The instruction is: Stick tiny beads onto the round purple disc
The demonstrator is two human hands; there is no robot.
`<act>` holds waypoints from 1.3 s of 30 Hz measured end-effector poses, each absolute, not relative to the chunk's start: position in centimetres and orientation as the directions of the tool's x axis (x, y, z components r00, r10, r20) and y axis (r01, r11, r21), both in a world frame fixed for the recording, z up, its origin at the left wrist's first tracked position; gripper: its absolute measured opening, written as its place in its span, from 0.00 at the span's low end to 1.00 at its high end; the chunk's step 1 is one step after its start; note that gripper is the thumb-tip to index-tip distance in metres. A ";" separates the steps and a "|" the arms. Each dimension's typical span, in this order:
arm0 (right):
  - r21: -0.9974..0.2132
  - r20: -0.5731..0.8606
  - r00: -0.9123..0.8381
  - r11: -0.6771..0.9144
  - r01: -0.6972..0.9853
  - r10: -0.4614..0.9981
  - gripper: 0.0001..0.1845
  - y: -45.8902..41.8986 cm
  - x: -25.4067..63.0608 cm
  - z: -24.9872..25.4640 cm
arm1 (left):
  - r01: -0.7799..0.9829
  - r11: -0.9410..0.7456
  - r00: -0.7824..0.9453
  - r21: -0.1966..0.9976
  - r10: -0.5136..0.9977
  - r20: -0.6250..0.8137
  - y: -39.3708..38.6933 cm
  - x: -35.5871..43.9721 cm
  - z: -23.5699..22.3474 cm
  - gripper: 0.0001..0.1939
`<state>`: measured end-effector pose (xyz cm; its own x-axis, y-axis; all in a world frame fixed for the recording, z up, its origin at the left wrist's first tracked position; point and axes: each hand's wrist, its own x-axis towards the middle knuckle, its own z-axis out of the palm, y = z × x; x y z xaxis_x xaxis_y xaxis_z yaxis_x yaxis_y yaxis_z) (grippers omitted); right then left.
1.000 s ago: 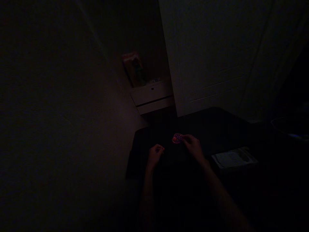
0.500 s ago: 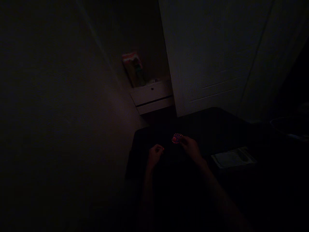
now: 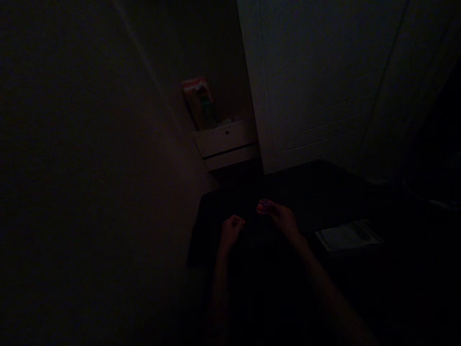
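The scene is very dark. My right hand [image 3: 286, 221] pinches the near edge of a small round object [image 3: 264, 206], pinkish red and purple with a rim of bright dots, held over the dark table. What kind of thing it is I cannot make out. To its left, my left hand [image 3: 231, 231] is closed, thumb and finger brought together in a pinch. Whatever may lie between those fingertips is too dark to see. The two hands are apart, and the left does not touch the round object.
A dark tabletop [image 3: 306, 187] lies under the hands. Right of my right forearm is a pale flat packet or book [image 3: 347, 236]. Beyond stand a white drawer unit [image 3: 226, 142], with a red-topped bag [image 3: 198, 103] on it, and a pale panelled door [image 3: 317, 86]. A wall [image 3: 90, 168] borders the left.
The picture has grown slightly darker, and the glow on the round object looks dimmer and redder. Both hands hold almost the same positions.
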<state>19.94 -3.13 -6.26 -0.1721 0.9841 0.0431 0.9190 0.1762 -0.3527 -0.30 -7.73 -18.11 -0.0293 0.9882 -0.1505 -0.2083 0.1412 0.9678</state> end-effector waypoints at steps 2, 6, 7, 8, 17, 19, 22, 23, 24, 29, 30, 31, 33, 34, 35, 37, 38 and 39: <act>-0.366 0.048 -0.160 0.167 0.916 0.986 0.14 -3.2 20.0 -6.4 | -0.205 0.147 -0.025 0.968 0.988 -0.155 -7.8 -0.2 -18.3 0.09; -0.324 0.124 -0.128 0.162 0.932 0.984 0.12 -3.2 20.3 -6.7 | -0.201 0.149 -0.022 0.968 0.987 -0.157 -7.9 0.0 -18.6 0.08; -0.291 0.140 -0.124 0.161 0.943 0.982 0.12 -3.2 20.5 -6.7 | -0.205 0.146 -0.024 0.968 0.988 -0.154 -8.0 0.1 -18.7 0.08; -0.253 0.144 -0.129 0.162 0.954 0.981 0.11 -3.3 20.8 -6.8 | -0.210 0.145 -0.025 0.967 0.988 -0.154 -8.1 0.3 -18.9 0.08; -0.171 0.024 -0.152 0.153 0.973 0.988 0.11 -3.8 21.5 -7.3 | -0.204 0.127 -0.034 0.971 0.990 -0.137 -8.3 1.8 -20.7 0.10; -0.178 0.017 -0.154 0.155 0.972 0.988 0.11 -3.9 21.3 -7.5 | -0.204 0.130 -0.031 0.970 0.990 -0.139 -8.3 1.7 -20.9 0.10; -0.161 0.008 -0.155 0.154 0.975 0.988 0.11 -4.1 21.4 -8.0 | -0.213 0.134 -0.024 0.968 0.990 -0.142 -8.5 1.9 -21.5 0.09; -0.151 0.000 -0.153 0.151 0.977 0.988 0.11 -4.2 21.5 -8.1 | -0.217 0.142 -0.023 0.966 0.988 -0.150 -8.5 2.0 -21.6 0.09; -0.143 -0.009 -0.149 0.147 0.979 0.989 0.12 -4.2 21.5 -8.2 | -0.220 0.149 -0.022 0.964 0.987 -0.158 -8.6 2.1 -21.7 0.09; -0.135 -0.038 -0.135 0.129 0.982 0.990 0.12 -3.6 20.8 -7.6 | -0.207 0.139 -0.019 0.968 0.989 -0.146 -8.0 1.5 -21.5 0.09; -0.125 -0.046 -0.134 0.128 0.984 0.990 0.12 -3.4 20.6 -7.5 | -0.207 0.139 -0.018 0.968 0.989 -0.146 -7.8 1.4 -21.4 0.09; -0.112 -0.056 -0.133 0.126 0.986 0.990 0.12 -3.2 20.6 -7.3 | -0.208 0.145 -0.016 0.967 0.988 -0.151 -7.6 1.4 -21.3 0.09; -0.091 -0.078 -0.132 0.125 0.988 0.988 0.13 -2.8 20.7 -7.1 | -0.211 0.156 -0.016 0.965 0.987 -0.163 -7.1 1.6 -21.3 0.09; -0.084 -0.083 -0.133 0.126 0.988 0.988 0.13 -2.6 20.8 -7.0 | -0.215 0.157 -0.018 0.964 0.986 -0.164 -7.0 1.8 -21.2 0.09; -0.080 -0.086 -0.133 0.126 0.989 0.987 0.13 -2.6 20.9 -6.9 | -0.218 0.157 -0.018 0.963 0.986 -0.165 -6.9 2.0 -21.2 0.08; -0.075 -0.091 -0.130 0.123 0.990 0.987 0.13 -2.7 21.0 -6.6 | -0.224 0.159 -0.017 0.961 0.986 -0.167 -7.0 2.2 -20.9 0.08; -0.073 -0.093 -0.125 0.118 0.990 0.988 0.13 -2.8 21.0 -6.4 | -0.225 0.162 -0.015 0.961 0.985 -0.169 -7.1 2.2 -20.6 0.08; -0.071 -0.096 -0.120 0.114 0.991 0.988 0.13 -3.0 20.9 -6.1 | -0.224 0.166 -0.013 0.960 0.985 -0.173 -7.3 2.1 -20.4 0.09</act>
